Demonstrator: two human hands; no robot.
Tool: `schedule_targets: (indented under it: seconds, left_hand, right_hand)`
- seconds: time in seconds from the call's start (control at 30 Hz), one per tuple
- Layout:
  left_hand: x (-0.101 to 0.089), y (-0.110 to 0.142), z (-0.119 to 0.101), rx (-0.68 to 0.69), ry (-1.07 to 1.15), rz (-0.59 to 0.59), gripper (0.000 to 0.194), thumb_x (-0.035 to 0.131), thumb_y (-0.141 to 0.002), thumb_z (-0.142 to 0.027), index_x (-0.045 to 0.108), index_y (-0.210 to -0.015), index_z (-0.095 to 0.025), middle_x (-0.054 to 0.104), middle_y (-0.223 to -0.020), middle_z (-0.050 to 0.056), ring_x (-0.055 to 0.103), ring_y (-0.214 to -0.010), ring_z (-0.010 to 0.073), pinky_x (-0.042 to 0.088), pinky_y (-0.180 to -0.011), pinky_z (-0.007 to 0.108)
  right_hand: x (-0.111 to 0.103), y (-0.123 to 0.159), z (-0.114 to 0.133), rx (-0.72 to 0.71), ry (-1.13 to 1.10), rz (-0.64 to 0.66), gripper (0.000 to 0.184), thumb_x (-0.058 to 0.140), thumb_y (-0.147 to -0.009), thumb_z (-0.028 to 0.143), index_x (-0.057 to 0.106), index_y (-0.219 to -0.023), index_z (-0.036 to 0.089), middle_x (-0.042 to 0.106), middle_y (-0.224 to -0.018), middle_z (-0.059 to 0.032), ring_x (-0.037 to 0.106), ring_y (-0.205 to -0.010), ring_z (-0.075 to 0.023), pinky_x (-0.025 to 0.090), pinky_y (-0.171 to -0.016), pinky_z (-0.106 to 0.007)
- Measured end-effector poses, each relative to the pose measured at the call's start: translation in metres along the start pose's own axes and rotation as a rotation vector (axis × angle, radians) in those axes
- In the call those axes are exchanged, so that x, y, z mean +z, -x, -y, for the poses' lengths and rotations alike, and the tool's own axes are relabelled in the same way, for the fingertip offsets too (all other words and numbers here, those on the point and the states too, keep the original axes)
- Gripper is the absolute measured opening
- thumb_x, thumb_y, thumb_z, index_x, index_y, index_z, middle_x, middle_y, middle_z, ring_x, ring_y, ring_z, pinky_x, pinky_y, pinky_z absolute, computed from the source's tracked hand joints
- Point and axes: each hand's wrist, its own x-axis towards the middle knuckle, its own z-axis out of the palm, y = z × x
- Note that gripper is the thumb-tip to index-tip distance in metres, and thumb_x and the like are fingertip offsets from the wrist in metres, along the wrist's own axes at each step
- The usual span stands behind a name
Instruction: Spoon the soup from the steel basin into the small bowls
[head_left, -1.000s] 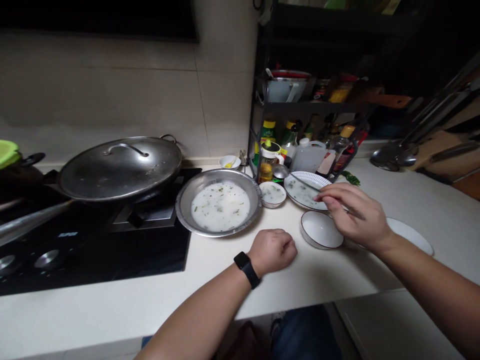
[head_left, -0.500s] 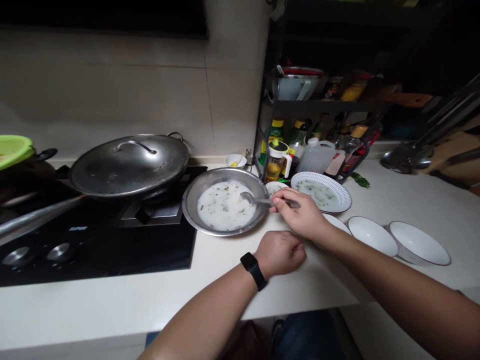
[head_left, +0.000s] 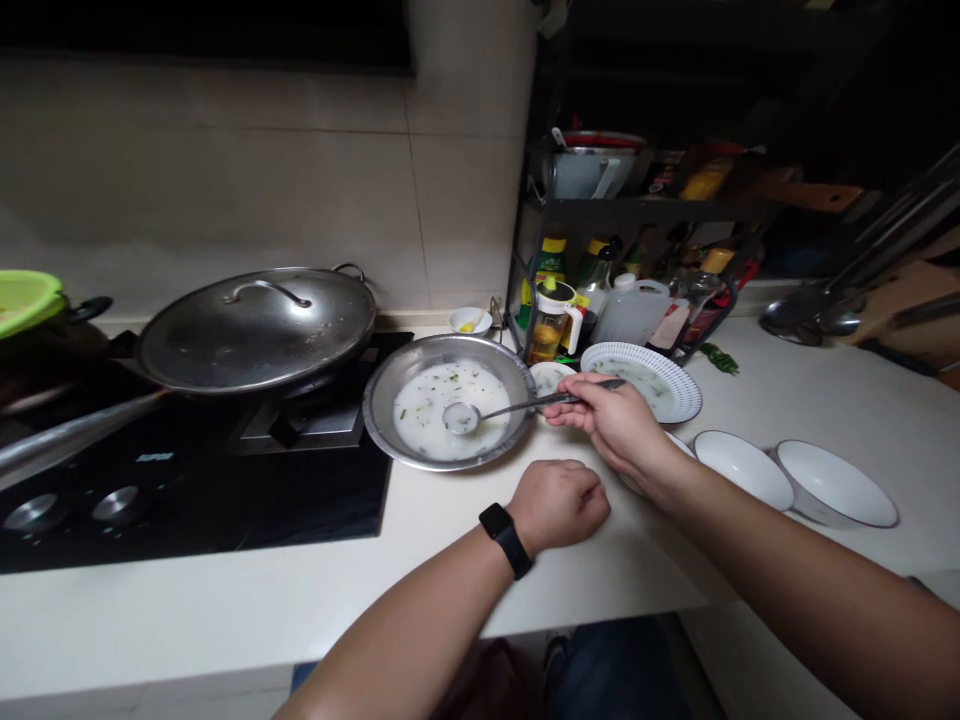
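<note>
While I see the left hand (head_left: 564, 503) curled into a fist with nothing visible in it, the right hand (head_left: 596, 412) grips the ladle (head_left: 517, 407) by its handle, fingers closed. The ladle's bowl has shifted from the right part of the soup (head_left: 421, 402) to near its middle, within the steel basin (head_left: 381, 404), and now looks filled, so I judge a scoop taken.
</note>
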Motion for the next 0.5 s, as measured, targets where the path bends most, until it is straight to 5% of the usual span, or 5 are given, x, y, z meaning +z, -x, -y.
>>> schedule_targets:
  seconds: [0.23,0.5]
  left_hand:
    - [-0.001,0.001,0.0,-0.015,0.002,0.015,0.022,0.055,-0.089,-0.023,0.063,-0.069,-0.02,0.068,-0.071,0.002,0.061,-0.066,0.0141,0.043,-0.064,0.028]
    - [-0.001,0.001,-0.001,-0.021,0.001,0.018,0.025,0.053,-0.09,-0.022,0.06,-0.067,-0.02,0.067,-0.071,0.002,0.059,-0.066,0.0139,0.042,-0.064,0.028]
  right_hand:
    - [-0.023,-0.002,0.036,-0.123,0.006,-0.104,0.007,0.068,-0.08,0.01,0.064,-0.074,0.014,0.067,-0.065,-0.0034,0.073,-0.055,-0.0179,0.063,-0.054,-0.027]
    - [-0.096,-0.006,0.071,-0.242,-0.028,-0.349,0.022,0.055,-0.086,-0.001,0.065,-0.071,0.01,0.064,-0.062,-0.0052,0.072,-0.051,-0.0192,0.064,-0.054,-0.027]
